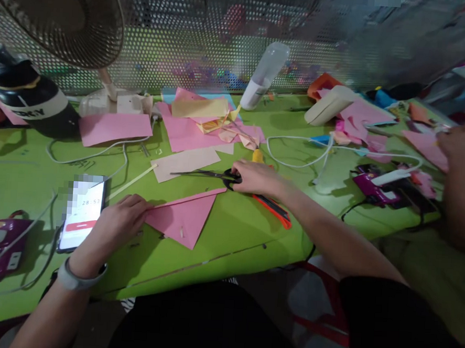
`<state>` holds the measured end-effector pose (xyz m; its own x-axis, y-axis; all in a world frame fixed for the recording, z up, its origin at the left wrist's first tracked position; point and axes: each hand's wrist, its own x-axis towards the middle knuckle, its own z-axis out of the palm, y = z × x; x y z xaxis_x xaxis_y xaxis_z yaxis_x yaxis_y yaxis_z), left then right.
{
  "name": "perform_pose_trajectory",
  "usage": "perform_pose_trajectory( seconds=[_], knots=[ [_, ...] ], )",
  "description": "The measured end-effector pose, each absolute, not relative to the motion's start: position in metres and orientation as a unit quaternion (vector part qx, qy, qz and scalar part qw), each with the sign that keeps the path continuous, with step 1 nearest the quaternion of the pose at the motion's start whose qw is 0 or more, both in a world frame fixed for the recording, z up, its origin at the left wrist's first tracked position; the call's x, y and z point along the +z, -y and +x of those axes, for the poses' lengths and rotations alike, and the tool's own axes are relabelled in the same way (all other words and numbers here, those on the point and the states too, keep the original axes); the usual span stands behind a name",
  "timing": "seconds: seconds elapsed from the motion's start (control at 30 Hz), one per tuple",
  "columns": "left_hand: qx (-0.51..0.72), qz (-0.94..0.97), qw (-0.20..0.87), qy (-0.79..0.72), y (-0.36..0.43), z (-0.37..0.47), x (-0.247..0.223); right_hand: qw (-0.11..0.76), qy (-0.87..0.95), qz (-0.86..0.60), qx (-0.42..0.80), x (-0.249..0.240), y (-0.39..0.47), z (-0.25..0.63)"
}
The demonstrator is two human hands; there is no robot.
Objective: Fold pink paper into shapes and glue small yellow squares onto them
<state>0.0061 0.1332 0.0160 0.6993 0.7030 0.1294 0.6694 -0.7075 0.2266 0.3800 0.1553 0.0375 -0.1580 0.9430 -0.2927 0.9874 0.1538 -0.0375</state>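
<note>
A pink paper triangle lies on the green table, with a narrow folded strip along its upper edge. My left hand has its fingers pressed together at the triangle's left corner, on the end of that strip. My right hand is closed on the handles of black scissors, whose blades point left above the triangle. Just below my right hand, an orange and black cutter lies on the table. Beyond the scissors is a pale paper piece.
A lit phone lies left of my left hand. Farther back are a fan, a dark bottle, a clear bottle and paper scraps. Purple devices sit at both sides. Another person's arm reaches in at right.
</note>
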Motion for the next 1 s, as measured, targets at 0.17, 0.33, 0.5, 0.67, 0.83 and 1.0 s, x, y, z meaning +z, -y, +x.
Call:
perform_pose_trajectory(
  seconds=[0.17,0.33,0.5,0.67,0.83,1.0],
  knots=[
    [0.099,0.918,0.082,-0.374,-0.13,0.01,0.02,0.138,-0.761,0.628,-0.092,0.045,-0.159,0.378],
    [0.091,0.919,0.068,-0.378,-0.128,0.014,0.018,0.154,-0.749,0.634,-0.113,0.063,-0.157,0.394],
    [0.079,0.913,0.043,-0.397,-0.125,0.02,0.016,0.044,-0.667,0.687,-0.287,0.07,-0.134,0.428],
    [0.07,0.916,0.025,-0.395,-0.123,0.024,0.015,-0.124,-0.581,0.69,-0.414,0.065,-0.087,0.421],
    [0.082,0.911,0.024,-0.404,-0.124,0.025,0.012,-0.055,-0.684,0.649,-0.328,0.042,-0.062,0.363],
    [0.092,0.911,0.024,-0.402,-0.124,0.027,0.012,0.042,-0.756,0.525,-0.389,0.046,-0.056,0.351]
  ],
)
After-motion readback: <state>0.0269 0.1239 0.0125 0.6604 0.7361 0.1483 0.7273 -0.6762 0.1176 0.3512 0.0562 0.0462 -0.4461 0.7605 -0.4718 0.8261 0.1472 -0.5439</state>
